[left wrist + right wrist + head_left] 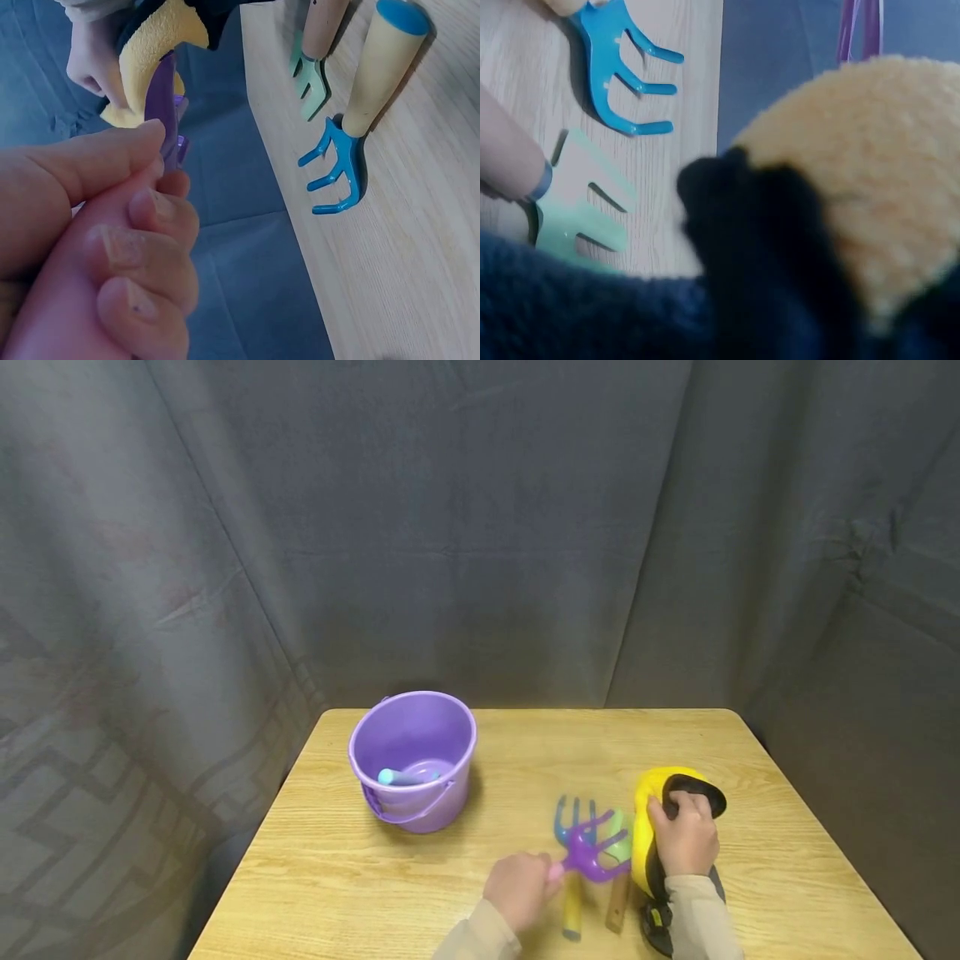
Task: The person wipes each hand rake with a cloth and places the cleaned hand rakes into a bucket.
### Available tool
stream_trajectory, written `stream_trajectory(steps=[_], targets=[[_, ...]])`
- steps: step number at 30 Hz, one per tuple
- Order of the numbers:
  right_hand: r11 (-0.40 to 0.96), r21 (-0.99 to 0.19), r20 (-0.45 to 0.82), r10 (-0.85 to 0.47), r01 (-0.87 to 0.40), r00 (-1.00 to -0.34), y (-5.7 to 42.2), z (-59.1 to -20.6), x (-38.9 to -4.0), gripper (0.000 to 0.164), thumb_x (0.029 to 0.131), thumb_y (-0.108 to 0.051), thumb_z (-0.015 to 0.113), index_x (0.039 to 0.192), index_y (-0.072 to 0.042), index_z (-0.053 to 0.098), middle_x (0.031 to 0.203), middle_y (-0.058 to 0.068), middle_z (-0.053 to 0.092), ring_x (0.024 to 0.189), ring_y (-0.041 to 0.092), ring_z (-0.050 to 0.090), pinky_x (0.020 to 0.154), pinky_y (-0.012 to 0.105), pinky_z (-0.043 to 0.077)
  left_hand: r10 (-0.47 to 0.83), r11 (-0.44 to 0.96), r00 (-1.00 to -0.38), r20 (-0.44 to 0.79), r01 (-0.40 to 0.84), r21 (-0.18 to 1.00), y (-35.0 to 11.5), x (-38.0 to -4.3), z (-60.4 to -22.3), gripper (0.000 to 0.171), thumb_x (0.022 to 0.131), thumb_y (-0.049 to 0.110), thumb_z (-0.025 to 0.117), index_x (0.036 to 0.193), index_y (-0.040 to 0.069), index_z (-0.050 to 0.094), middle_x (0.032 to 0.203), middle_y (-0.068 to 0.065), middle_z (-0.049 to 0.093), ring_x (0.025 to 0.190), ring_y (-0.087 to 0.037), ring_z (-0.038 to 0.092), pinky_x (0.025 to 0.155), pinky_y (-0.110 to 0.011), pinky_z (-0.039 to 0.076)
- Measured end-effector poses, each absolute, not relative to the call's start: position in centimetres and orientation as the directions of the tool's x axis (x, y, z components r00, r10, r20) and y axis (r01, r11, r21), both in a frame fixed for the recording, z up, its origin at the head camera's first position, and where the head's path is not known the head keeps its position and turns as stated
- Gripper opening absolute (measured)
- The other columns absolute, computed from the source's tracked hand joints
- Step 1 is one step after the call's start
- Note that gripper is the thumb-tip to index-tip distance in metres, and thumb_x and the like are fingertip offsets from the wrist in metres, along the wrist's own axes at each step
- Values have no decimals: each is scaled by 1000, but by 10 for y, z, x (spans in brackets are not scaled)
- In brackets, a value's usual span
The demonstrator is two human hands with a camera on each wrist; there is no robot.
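Note:
My left hand [519, 893] grips the pink handle of a purple hand fork [592, 857], its fingers wrapped round the handle in the left wrist view. The fork is held over the other tools, its tines pointing right. At the right, my right hand [686, 837] grips a soft, fuzzy yellow-and-black item [642, 827] by its dark part; its exact kind does not show. Its fuzzy side fills much of the right wrist view. Beneath the purple fork lie a blue hand fork [349, 161] with a pale yellow handle and a green fork [577, 202] with a brown handle.
A purple bucket [450, 806] stands at the table's left rear, its carrying handle hanging down in front. Inside it lies a tool with a light blue handle [401, 777]. Grey curtains [480, 527] surround the wooden table [337, 893] behind and at both sides.

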State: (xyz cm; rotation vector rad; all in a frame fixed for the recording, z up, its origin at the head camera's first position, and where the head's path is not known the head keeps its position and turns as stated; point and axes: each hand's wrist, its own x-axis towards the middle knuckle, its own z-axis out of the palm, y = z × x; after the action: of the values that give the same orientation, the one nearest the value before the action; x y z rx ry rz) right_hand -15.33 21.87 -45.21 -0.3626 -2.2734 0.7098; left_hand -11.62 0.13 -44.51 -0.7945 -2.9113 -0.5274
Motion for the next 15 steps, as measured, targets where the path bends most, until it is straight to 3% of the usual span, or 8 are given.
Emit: stream_trajectory(steps=[15], targets=[[793, -597, 540, 506, 118, -673, 233, -443, -144, 29, 74, -12, 67, 89, 12, 59, 93, 29, 52, 77, 48, 52, 61, 56, 41, 423, 818, -882, 207, 470, 332, -7, -122, -445, 24, 83, 29, 61, 70, 9, 55, 52, 5, 41, 42, -5, 36, 38, -15, 30]])
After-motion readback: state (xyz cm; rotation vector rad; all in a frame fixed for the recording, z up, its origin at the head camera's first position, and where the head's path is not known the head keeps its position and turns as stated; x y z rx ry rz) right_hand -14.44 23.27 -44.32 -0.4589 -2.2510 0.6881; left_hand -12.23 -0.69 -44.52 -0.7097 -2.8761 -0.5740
